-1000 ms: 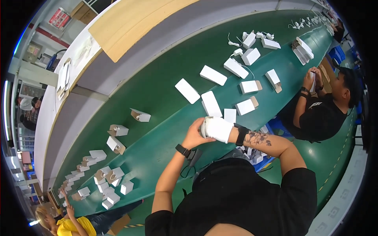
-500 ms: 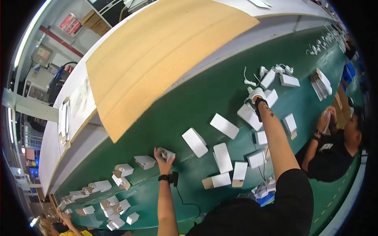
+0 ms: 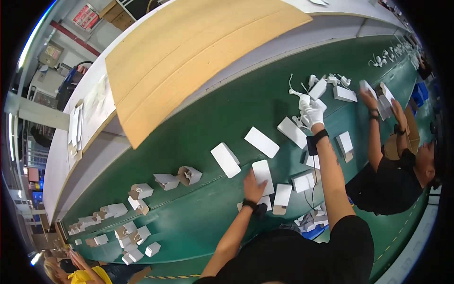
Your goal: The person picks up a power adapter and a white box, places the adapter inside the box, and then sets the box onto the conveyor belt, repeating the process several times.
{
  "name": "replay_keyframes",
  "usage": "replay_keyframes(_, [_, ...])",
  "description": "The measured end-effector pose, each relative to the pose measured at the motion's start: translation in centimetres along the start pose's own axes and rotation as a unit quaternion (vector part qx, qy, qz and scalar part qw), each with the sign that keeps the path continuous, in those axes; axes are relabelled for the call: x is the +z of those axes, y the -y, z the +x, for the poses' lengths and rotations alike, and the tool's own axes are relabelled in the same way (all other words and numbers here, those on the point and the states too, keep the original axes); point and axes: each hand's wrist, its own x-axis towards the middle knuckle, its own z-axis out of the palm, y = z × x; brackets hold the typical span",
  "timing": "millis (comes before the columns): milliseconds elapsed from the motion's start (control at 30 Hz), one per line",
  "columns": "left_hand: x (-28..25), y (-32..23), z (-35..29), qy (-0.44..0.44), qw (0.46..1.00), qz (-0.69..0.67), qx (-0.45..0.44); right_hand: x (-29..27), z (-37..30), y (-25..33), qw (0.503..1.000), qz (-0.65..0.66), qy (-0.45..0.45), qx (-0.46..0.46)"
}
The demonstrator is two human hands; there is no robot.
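My left hand [image 3: 254, 187] is closed round the near end of a white box [image 3: 263, 171] on the green bench, thumb on its top face. My right hand [image 3: 313, 114], in a white glove, has its fingers bent over a white plug adapter [image 3: 304, 100]; the glove partly hides it. A white cable [image 3: 298, 121] shows beside the glove. Close by are another white box [image 3: 319, 88] and more white adapters with cables [image 3: 341, 80]. Between my hands lie a white box [image 3: 261, 142] and another white box [image 3: 292, 132]. An open box [image 3: 190, 175] with something white inside stands left of my left hand.
Several open boxes [image 3: 135, 232] stand along the bench's left end. A large tan cardboard sheet [image 3: 198, 61] overhangs the far shelf. At right, a co-worker [image 3: 392, 175] handles white cartons [image 3: 385, 102]. A person in yellow [image 3: 90, 274] sits lower left. A black cord [image 3: 313, 189] hangs by my right forearm.
My left hand has let go of the open box, leaving it on the bench, and moved right onto another white box. My right hand shifted slightly. The co-worker's hands moved to the cartons.
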Motion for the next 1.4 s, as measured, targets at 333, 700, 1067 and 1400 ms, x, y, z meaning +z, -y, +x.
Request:
replay_keyframes(333, [-6.2, -10.2, -6.2, 0.285, 0.711, -0.642, -0.035, -2.0, -24.2, 7.9, 0.859, 0.433, 0.272, -0.038])
replay_keyframes(700, [-7.8, -3.8, -4.8, 0.334, 0.304, -0.864, 0.222, 0.7, -39.4, 2.6, 0.916, -0.104, 0.318, -0.220])
replay_keyframes(1067, [-10.2, -9.2, -5.4, 0.104, 0.718, -0.680, 0.105, -0.6, -31.5, -0.5, 0.847, -0.285, 0.401, -0.200])
replay_keyframes(1400, [-6.2, -11.9, 3.0, 0.248, 0.764, -0.575, 0.155, -4.5, -23.6, -4.3, 0.907, 0.064, 0.398, 0.122])
